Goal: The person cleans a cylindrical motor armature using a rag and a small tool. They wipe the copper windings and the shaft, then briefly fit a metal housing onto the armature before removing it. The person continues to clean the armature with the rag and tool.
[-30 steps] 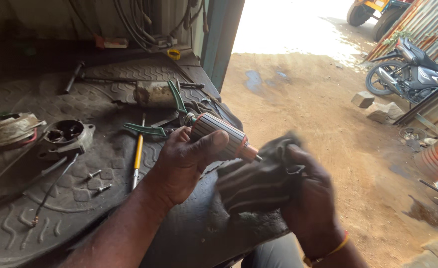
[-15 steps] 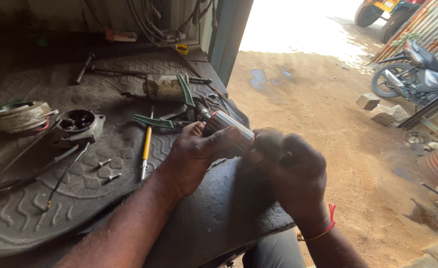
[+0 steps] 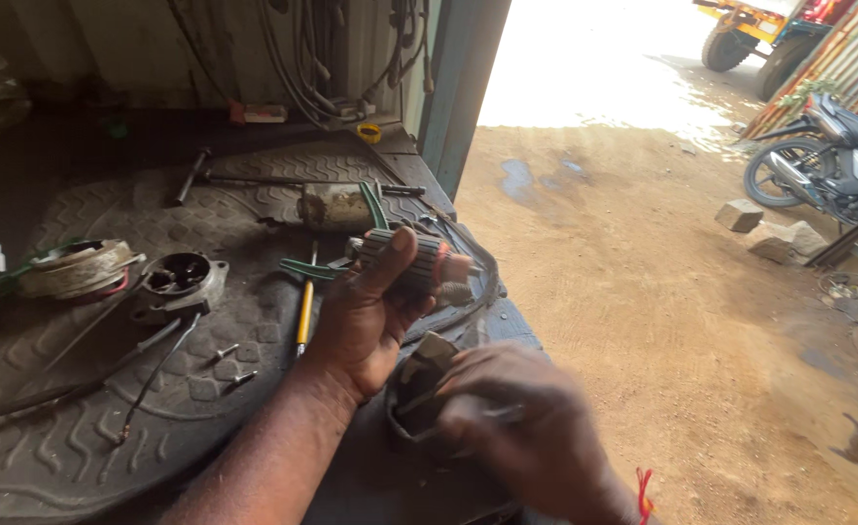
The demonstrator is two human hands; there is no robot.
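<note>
My left hand (image 3: 366, 321) grips a ribbed cylindrical motor armature (image 3: 417, 257) with a copper-coloured end, held up above the workbench edge. My right hand (image 3: 526, 437) sits lower and nearer to me, closed around a piece of grey-brown abrasive paper or cloth (image 3: 424, 374); it is blurred. The paper lies just below the armature and I cannot tell whether they touch. A red thread (image 3: 643, 486) circles my right wrist.
The bench has a black rubber mat (image 3: 79, 437). On it lie a yellow-handled screwdriver (image 3: 303, 311), green-handled pliers (image 3: 314, 268), a round metal housing (image 3: 181, 282), a wire coil (image 3: 69, 270), a hammer (image 3: 188, 177) and loose screws. To the right are a dirt yard, concrete blocks (image 3: 769, 233) and a motorcycle (image 3: 827, 156).
My right hand has dropped down and towards me, off the armature's end. The left hand has turned the armature more upright and lifted it slightly.
</note>
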